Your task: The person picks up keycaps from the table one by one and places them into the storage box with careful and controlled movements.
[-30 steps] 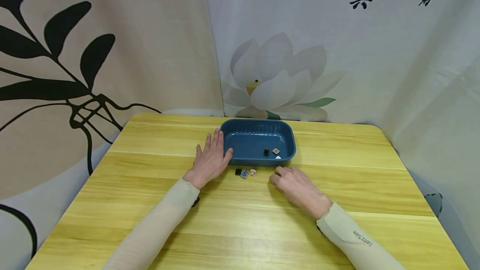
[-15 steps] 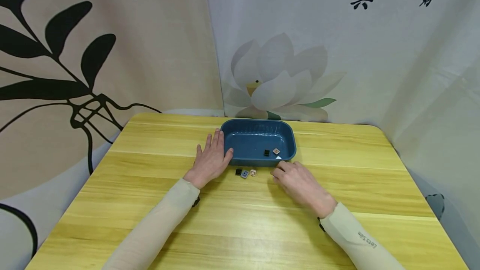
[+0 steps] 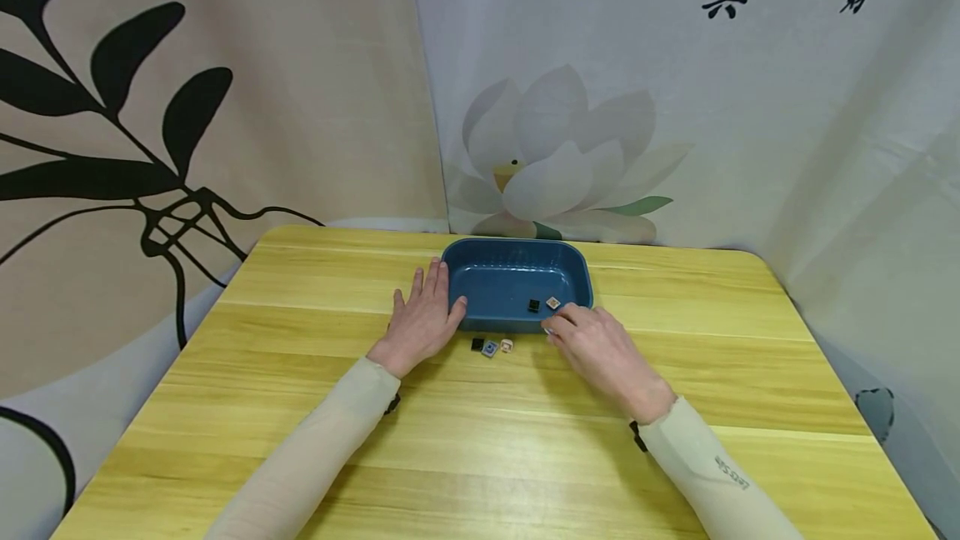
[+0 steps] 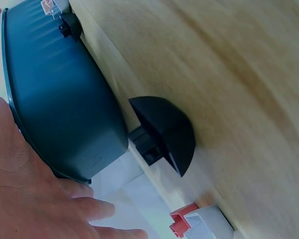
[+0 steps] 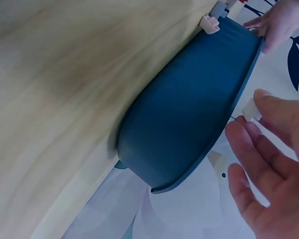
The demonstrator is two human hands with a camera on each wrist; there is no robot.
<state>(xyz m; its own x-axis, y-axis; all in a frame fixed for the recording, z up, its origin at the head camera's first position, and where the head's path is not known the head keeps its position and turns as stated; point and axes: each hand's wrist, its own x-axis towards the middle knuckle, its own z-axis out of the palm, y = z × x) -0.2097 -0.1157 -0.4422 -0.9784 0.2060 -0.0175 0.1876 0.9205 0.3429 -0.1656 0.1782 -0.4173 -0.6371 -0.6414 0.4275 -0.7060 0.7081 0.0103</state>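
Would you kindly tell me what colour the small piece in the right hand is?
The small piece looks whitish; the right wrist view shows it best.

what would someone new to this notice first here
Probably the deep-blue, glossy rectangular tray near the far edge of the yellow wood-grain table, with the left hand at its left end. Next, the right hand pinching a small white piece by the tray's near right corner. Behind, large black leaf prints mark the beige cloth backdrop at upper left.

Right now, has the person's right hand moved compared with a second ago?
Yes: in the head view, the right hand has moved forward. Its fingers appeared short of the blue rectangular tray; now they overlap its near rim.
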